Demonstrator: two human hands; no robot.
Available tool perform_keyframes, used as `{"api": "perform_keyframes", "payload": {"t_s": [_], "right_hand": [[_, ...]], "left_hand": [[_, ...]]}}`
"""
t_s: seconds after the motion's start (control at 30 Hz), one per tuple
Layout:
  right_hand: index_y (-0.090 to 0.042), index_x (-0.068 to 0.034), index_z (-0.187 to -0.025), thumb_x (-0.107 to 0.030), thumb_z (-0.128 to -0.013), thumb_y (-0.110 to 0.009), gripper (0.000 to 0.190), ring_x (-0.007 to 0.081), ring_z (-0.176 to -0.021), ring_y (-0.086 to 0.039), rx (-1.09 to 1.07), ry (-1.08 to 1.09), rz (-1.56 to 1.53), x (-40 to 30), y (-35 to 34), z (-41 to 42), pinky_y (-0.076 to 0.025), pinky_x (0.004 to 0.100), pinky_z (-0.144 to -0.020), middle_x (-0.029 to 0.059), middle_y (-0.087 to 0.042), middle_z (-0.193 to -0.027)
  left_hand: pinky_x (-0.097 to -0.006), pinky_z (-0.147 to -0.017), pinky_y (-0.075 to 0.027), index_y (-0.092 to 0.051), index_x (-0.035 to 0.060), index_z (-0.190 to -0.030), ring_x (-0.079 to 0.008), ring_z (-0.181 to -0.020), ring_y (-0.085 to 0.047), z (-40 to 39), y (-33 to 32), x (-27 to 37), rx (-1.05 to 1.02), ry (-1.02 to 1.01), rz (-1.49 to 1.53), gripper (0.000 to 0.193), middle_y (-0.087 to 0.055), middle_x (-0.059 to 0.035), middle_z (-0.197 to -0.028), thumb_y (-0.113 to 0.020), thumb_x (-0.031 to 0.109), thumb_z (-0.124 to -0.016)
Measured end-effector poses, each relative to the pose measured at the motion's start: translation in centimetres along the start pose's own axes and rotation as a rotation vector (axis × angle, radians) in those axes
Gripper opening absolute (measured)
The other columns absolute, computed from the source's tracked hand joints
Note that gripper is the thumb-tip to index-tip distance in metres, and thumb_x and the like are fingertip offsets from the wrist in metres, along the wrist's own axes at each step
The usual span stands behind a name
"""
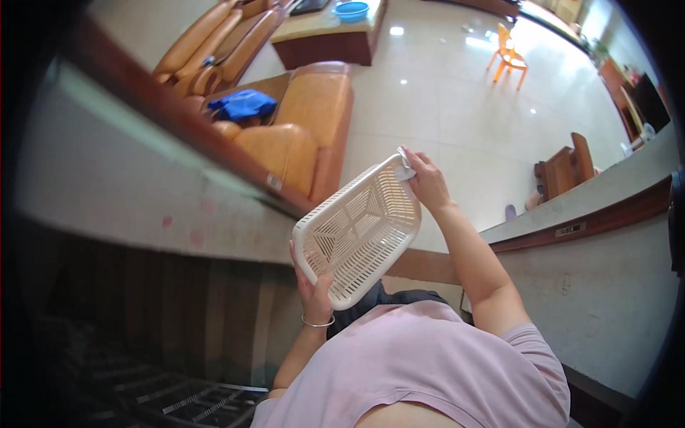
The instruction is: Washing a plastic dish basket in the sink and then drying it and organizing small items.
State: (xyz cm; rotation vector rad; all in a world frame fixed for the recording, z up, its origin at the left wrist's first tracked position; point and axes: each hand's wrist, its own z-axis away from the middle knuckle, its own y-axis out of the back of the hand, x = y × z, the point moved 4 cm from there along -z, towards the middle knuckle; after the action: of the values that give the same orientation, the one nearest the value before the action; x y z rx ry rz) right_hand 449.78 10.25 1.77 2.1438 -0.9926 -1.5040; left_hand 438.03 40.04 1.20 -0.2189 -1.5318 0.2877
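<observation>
A white slotted plastic basket (364,224) is held tilted in front of my body, its inside turned towards me. My left hand (314,291) grips its lower left end, the thumb over the rim, a bangle on the wrist. At the upper right corner, my right hand (428,179) presses a white cloth or tissue (405,170) against the rim. The fingertips of the right hand are partly hidden by the cloth.
Tan leather sofas (321,107) stand beyond a low wall at left, one bearing a blue cloth item (246,104). A table (321,32) holds a blue basin (351,10). An orange chair (508,56) and a wooden seat (562,171) stand on the tiled floor.
</observation>
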Motion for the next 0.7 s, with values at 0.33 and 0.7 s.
{"api": "perform_keyframes", "payload": {"t_s": [0.33,0.7], "right_hand": [[-0.062,0.003,-0.092,-0.016,-0.076,-0.059,0.025,0.0367,-0.081,-0.06,0.44,-0.622,-0.067,17.9,-1.5,-5.4,-0.049,0.0408,-0.072,0.0187,-0.062,-0.087],[-0.065,0.001,-0.099,-0.024,-0.082,-0.066,0.03,0.0118,-0.065,-0.059,0.701,-0.896,-0.851,35.5,1.7,-21.9,-0.046,0.027,-0.058,0.0044,-0.064,-0.075]], "left_hand": [[-0.0348,-0.109,-0.021,-0.012,0.0053,-0.145,-0.0221,-0.131,-0.028,-21.1,-15.0,-1.3,-0.309,-0.074,-0.083,0.089,-0.027,-0.0113,-0.144,-0.051,-0.008,-0.067],[-0.0339,-0.108,-0.022,-0.013,0.005,-0.146,-0.0237,-0.132,-0.028,-40.8,-32.5,-7.8,-0.356,-0.062,-0.024,0.088,-0.026,-0.0124,-0.144,-0.052,-0.006,-0.067]]}}
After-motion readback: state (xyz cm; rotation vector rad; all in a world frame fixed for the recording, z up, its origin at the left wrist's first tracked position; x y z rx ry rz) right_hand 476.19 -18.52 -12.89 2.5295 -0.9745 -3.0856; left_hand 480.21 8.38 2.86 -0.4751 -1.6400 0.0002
